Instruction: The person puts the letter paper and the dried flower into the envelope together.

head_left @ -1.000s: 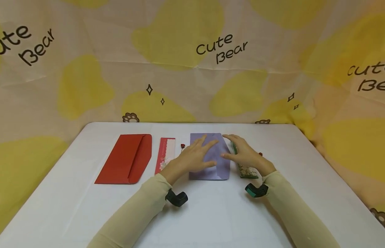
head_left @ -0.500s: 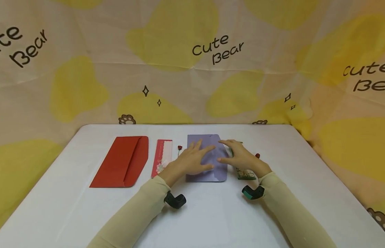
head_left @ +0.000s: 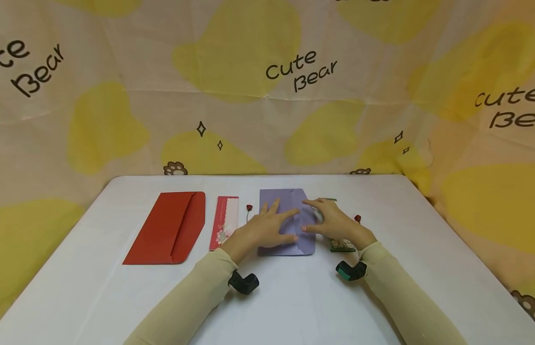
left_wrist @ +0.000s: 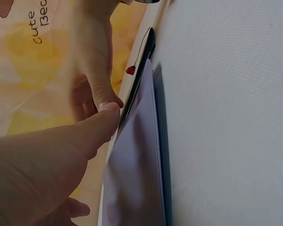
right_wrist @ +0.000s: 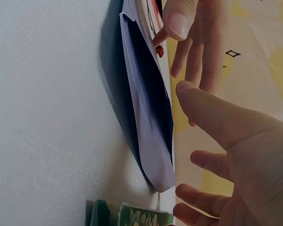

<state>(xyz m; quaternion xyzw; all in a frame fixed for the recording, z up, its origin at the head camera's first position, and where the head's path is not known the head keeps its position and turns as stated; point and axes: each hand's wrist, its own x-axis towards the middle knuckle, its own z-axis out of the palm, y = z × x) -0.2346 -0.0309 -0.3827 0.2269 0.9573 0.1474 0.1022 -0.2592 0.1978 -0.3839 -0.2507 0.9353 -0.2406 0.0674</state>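
Observation:
A purple envelope (head_left: 284,247) lies on the white table, its open mouth showing as a dark gap in the right wrist view. Above its left and middle part I spread my left hand (head_left: 271,230), fingers apart; whether it touches the paper is hard to tell. My right hand (head_left: 338,223) hovers at the envelope's right edge, thumb and fingers parted around nothing. Under that hand a green floral card (head_left: 341,245) is partly hidden. In the left wrist view my left thumb (left_wrist: 96,129) appears close to the purple envelope (left_wrist: 137,174).
Left of the hands lie a red envelope (head_left: 164,230) and a pink floral card (head_left: 226,218). A small red rose on a thin stem (head_left: 249,208) lies beside the card, and another red rose (head_left: 357,218) shows behind the right wrist. A printed cloth (head_left: 233,57) hangs behind the table.
The head view has shifted a little, so the whole scene sits slightly left and lower. Both hands keep nearly the same place over the purple envelope.

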